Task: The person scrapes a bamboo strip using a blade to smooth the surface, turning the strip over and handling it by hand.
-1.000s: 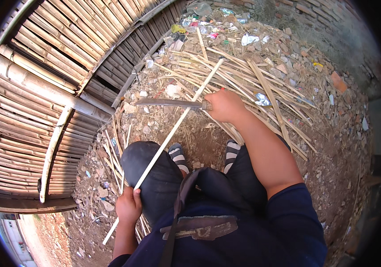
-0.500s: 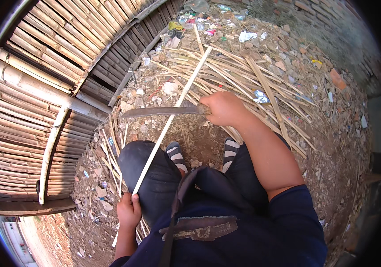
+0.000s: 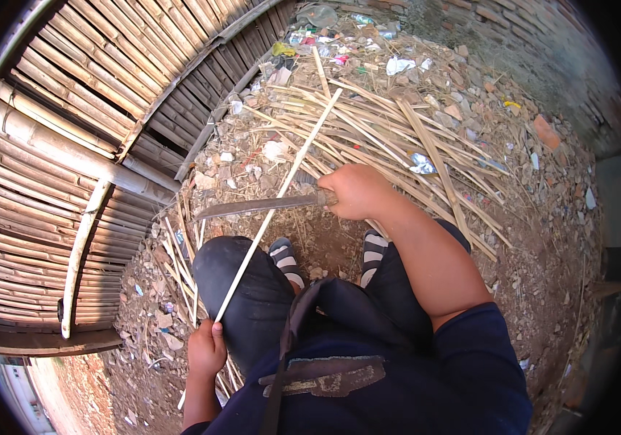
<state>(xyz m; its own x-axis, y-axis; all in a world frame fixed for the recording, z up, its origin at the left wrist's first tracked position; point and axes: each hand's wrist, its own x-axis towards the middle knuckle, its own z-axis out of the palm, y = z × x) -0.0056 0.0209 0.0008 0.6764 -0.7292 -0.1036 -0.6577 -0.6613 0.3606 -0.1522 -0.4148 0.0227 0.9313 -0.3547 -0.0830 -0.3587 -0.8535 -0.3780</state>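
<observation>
A long pale bamboo strip [image 3: 297, 157] slants up and away from my left hand [image 3: 206, 349], which is closed on its near end beside my left knee. My right hand [image 3: 362, 193] grips the handle of a machete [image 3: 256, 206], its long dark blade pointing left. Blade and strip cross in front of my left knee, and they appear to touch there. The strip's far end rises over a loose pile of split bamboo strips [image 3: 368, 130] on the ground. My fingers hide most of the machete's handle.
On the left stands a bamboo-slat wall [image 3: 42, 210] with a thick horizontal pole. More thin strips [image 3: 180, 254] lie beside my left leg. Rubble and litter [image 3: 399, 66] cover the ground ahead, up to a brick wall [image 3: 513, 32]. My sandalled feet [image 3: 286, 261] rest between.
My right hand has drawn the machete toward me, so the blade crosses the strip lower down. The strip's far tip has shifted slightly nearer, and my left hand still grips it.
</observation>
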